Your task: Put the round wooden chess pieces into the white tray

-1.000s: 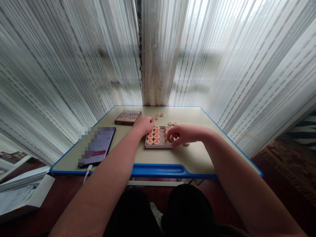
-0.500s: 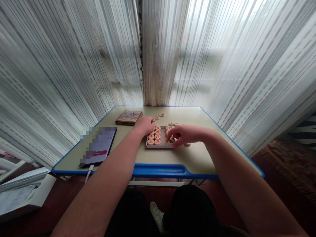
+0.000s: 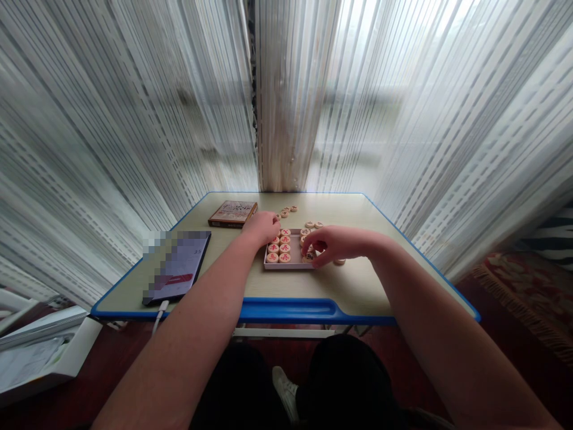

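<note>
A shallow pale box (image 3: 290, 267) lies on the table between my hands. Two columns of round wooden Chinese chess pieces with red characters (image 3: 285, 248) fill its left side. Pieces with dark characters (image 3: 305, 232) line its right side, partly covered by my fingers. My right hand (image 3: 333, 242) arches over that side, thumb and fingertips closed around the front dark-lettered chess piece (image 3: 308, 258). At the box's far left corner is my left hand (image 3: 263, 227), its fingers curled together; whatever they hold is hidden.
Loose chess pieces lie beyond the box (image 3: 285, 214) and behind my right hand (image 3: 319, 225); another (image 3: 339, 262) sits right of the box. A brown printed box (image 3: 233, 214) and a tablet (image 3: 181, 269) with a cable (image 3: 160, 313) are on the left. Blue edging (image 3: 290, 309) borders the table.
My hands hold nearly the same positions, with the right fingers still at the front dark-lettered piece. The view has shifted very slightly.
</note>
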Motion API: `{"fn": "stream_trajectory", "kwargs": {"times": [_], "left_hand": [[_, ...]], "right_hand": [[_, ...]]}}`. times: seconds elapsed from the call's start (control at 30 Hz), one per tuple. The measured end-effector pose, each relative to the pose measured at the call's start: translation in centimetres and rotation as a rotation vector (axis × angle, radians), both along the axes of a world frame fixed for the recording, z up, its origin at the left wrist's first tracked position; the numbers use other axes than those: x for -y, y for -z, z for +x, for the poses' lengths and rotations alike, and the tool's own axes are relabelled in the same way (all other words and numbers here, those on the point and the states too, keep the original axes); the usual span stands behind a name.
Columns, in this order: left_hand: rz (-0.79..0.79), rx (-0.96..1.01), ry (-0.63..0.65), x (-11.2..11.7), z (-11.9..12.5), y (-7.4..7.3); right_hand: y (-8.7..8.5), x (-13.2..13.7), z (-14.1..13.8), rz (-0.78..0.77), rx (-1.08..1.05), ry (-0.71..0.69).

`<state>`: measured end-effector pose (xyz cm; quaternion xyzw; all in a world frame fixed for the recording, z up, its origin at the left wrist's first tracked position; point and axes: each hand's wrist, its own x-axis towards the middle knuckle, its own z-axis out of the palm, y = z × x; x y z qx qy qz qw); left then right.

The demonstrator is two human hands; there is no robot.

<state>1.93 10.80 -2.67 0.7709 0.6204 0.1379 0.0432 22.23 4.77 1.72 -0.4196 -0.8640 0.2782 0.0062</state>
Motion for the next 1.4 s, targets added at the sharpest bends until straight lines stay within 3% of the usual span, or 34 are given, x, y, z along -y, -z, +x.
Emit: {"fn": "stream_trajectory", "kwargs": {"times": [0.23,0.33,0.47,0.63,0.97,1.2,1.4], "left_hand": [[0.006,0.008,-0.005,-0.1,-0.1,0.1],[0.034,0.022,0.006,-0.2,-0.2,0.1],[0.093,0.075,0.004,-0.4,-0.3,0.2],[0.111,0.116,-0.011,-0.6,-0.4,0.2],[0.129,0.148,-0.006,-1.1,-0.4,0.7],[0.085,0.261,0.003,-1.8,-0.5,1.4],[0.047,0.430,0.002,-2.2,-0.2,1.7]], "right_hand": [[0.0,0.0,-0.5,-0.081,-0.366,0.050],[1.4,-1.3,-0.7,0.064,-0.474,0.229],[3.8,-3.7,-0.5,0.419,-0.438,0.455],[5.1,-5.2,0.4,0.552,-0.367,0.562],[5.1,-5.2,0.8,0.476,-0.093,0.557],[5.2,-5.2,0.5,0.447,-0.075,0.556],[3.1,-7.0,0.5,0.450,-0.007,0.617]]}}
